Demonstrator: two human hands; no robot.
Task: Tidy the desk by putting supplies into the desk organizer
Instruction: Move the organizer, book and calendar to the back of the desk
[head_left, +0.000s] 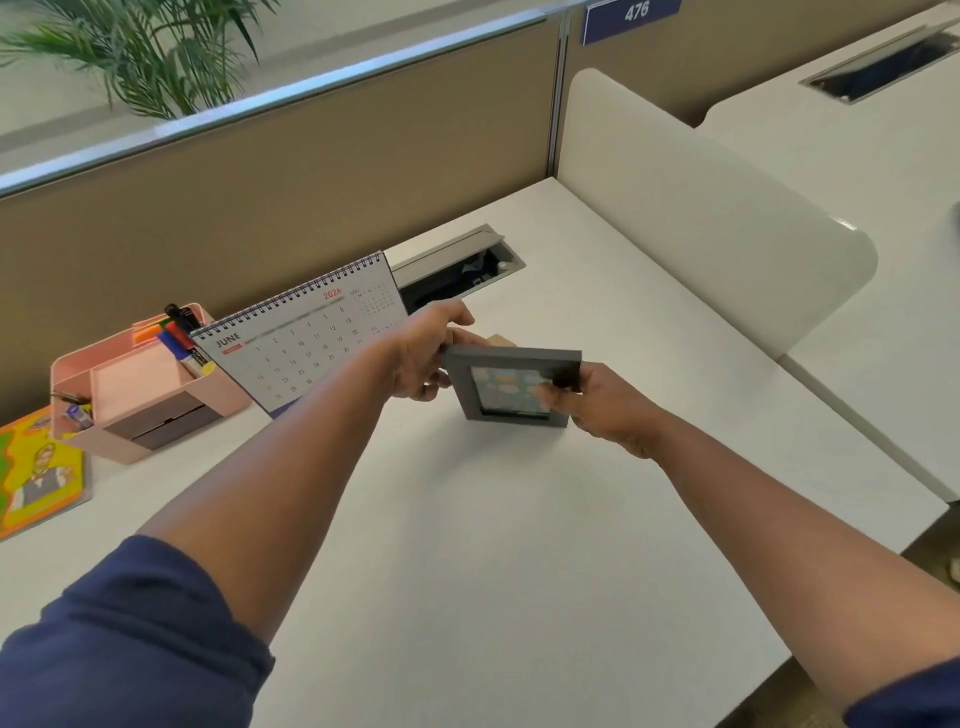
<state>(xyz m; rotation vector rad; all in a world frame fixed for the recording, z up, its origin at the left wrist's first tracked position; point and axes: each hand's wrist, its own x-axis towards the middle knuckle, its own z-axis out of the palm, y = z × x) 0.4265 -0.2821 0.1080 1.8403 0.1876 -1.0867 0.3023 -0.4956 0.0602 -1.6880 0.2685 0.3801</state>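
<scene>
White and wide, the desk top runs up to a tan cloth wall at the back. At the back left edge sits the pink plastic desk organizer, with markers standing in its back slot. Just right of it stands the white spiral desk calendar, showing June.

Near the middle of the desk stands the small grey picture frame. Its bottom edge looks to be on the desk and its wide side runs left to right. Both hands hold it, one at each end. The left hand has its fingers curled round the top left corner. The right hand pinches the right side, thumb on the front.

The organizer lies well off to the left, nearer the left hand, past the calendar.
</scene>
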